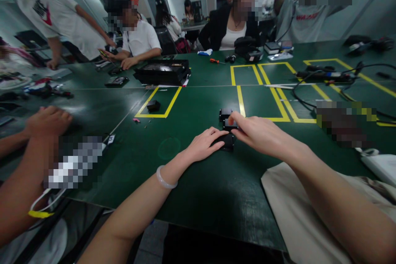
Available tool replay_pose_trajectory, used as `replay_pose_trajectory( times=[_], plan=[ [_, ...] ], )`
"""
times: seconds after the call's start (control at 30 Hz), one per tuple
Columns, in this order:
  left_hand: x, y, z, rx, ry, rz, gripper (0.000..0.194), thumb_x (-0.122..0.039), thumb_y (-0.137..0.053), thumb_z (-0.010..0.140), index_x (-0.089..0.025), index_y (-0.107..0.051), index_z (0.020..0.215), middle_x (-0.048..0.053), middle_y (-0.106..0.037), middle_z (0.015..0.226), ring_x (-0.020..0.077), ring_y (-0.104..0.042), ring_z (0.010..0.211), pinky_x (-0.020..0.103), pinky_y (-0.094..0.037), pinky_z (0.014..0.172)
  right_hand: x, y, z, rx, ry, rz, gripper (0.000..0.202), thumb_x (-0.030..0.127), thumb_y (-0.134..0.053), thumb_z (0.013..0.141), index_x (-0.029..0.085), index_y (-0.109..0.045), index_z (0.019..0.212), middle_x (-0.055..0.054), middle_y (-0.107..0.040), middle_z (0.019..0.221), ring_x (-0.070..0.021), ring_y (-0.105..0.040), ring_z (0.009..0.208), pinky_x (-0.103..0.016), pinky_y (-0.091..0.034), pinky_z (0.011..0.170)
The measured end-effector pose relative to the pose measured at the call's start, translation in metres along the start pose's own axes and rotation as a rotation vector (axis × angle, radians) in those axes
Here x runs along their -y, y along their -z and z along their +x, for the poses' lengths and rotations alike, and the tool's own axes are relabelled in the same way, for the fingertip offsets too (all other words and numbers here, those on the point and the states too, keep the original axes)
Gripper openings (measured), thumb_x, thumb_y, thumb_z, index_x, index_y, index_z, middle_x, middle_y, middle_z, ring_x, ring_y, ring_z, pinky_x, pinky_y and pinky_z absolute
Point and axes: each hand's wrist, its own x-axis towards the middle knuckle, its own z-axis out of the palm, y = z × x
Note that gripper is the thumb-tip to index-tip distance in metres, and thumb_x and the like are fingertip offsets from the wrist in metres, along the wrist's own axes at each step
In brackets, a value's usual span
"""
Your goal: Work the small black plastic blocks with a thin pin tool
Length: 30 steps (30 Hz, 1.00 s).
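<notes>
Three small black boxes stand in a short row on the green table in front of me. My left hand [204,144] has its fingers and thumb closed around the left side of the nearest box [229,142]. The middle box [230,124] sits just beyond it, and my right hand [255,132] grips it with bent fingers from the right. Part of this middle box is hidden by those fingers. The far box [225,114] lies right behind, touched by neither hand as far as I can see.
Yellow tape outlines [258,75] mark the green table [198,198]. Left lies another black block [153,105], with a long black case [162,71] behind. A beige cloth [287,198] is under my right arm. Cables [305,99] run at right. Several people sit or stand around.
</notes>
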Motion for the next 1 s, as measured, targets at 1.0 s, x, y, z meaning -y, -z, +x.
replay_pose_trajectory(
  times=[1.0],
  plan=[
    [0.0017, -0.0018, -0.0006, -0.001, -0.003, 0.000, 0.041, -0.044, -0.036, 0.100, -0.032, -0.043, 0.139, 0.004, -0.051, 0.120, 0.0209, -0.052, 0.111, 0.036, -0.045, 0.097, 0.0006, 0.0001, 0.0029, -0.014, -0.102, -0.068, 0.021, 0.036, -0.036, 0.097, 0.022, -0.050, 0.102, -0.003, -0.061, 0.069, -0.0192, -0.056, 0.059, -0.027, -0.023, 0.052]
  ],
)
